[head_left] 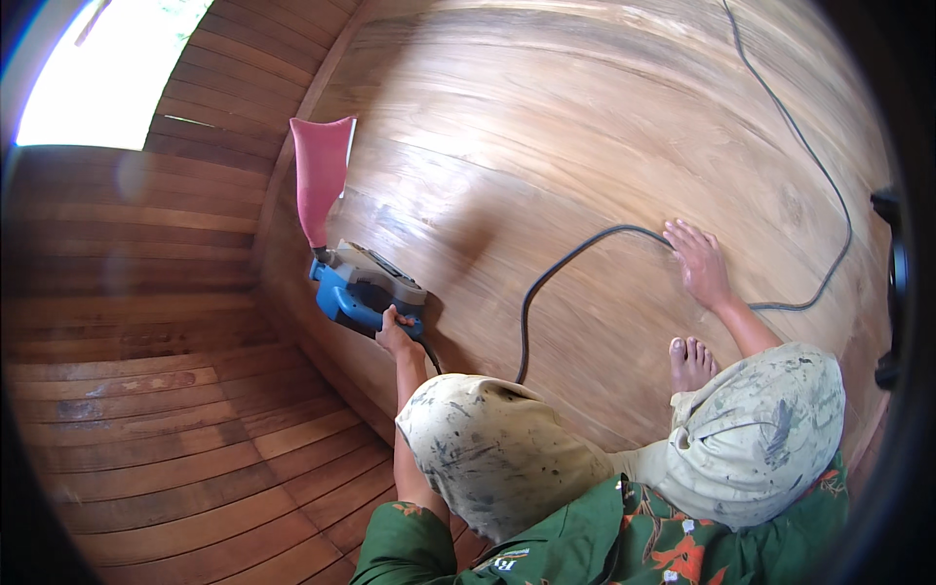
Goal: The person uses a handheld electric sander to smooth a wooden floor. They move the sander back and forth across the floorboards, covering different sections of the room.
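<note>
While the left hand (393,334) grips the blue handle (359,310) of a blue-and-grey power sander (343,292), fingers wrapped round it, the right hand (699,265) lies open and palm down on the wood, fingers outstretched. Sander is at the left side of a broad, smooth-grained wooden surface (585,127), close to the edge where darker slatted boards (146,419) begin. How squarely its underside meets the wood, cannot tell from this angle. A pinkish-red dust bag (322,175) stands out from the machine's far end, narrow at the neck, widening to a flat top.

Black cord (546,276) leaves the sander near the gripping hand, passes out of sight by the left knee, then arcs across the wood to the right hand. It reappears beside the right wrist and loops off toward the upper right. Whether the palm presses on it, cannot tell.

Person sits or crouches low, knees bent; pale trousers (507,444) with dark stains, green shirt (575,546) patterned in orange-red. One bare foot (690,363) shows just below the right hand. Glaring bright opening (107,88) at upper left, set among the slats.
</note>
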`<act>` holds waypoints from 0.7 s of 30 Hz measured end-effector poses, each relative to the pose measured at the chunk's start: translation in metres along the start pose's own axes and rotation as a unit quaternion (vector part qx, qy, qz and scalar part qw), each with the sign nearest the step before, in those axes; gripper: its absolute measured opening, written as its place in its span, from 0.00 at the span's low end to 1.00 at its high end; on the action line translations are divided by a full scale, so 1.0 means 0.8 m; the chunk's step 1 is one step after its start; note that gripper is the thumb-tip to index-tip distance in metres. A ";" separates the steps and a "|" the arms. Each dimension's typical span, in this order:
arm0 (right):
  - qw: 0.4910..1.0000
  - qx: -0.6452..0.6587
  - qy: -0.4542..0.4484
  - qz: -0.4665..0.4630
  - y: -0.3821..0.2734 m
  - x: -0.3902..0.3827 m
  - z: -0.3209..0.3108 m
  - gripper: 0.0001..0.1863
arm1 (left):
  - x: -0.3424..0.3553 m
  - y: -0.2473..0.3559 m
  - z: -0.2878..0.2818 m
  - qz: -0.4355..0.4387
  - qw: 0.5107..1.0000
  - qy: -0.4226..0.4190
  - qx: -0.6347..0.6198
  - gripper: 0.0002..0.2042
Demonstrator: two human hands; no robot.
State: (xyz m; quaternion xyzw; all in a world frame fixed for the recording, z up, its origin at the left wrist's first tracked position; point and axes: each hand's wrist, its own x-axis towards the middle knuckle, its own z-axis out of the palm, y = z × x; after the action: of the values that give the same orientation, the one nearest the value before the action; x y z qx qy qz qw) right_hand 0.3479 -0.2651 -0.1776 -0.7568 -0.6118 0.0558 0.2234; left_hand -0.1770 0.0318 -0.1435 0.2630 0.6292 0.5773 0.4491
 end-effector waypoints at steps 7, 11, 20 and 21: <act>0.995 -0.022 0.072 0.058 0.064 -0.010 0.003 0.23 | -0.039 -0.008 0.007 0.006 1.000 -0.017 0.006 0.07; 0.990 -0.071 0.092 0.081 0.098 -0.029 -0.006 0.20 | -0.055 -0.007 0.006 0.004 0.999 -0.034 0.002 0.07; 0.970 -0.134 0.118 0.165 0.179 -0.100 -0.006 0.21 | -0.048 -0.015 0.000 -0.024 0.997 -0.069 0.003 0.06; 0.967 -0.140 0.132 0.166 0.192 -0.110 -0.007 0.22 | -0.046 -0.014 -0.001 -0.031 0.996 -0.078 0.003 0.06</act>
State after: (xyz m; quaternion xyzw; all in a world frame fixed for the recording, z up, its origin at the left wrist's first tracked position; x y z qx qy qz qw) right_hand 0.4671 -0.3734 -0.2517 -0.8724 -0.4441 -0.0940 0.1815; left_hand -0.1584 -0.0021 -0.1447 0.2892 0.6014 0.5390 0.5140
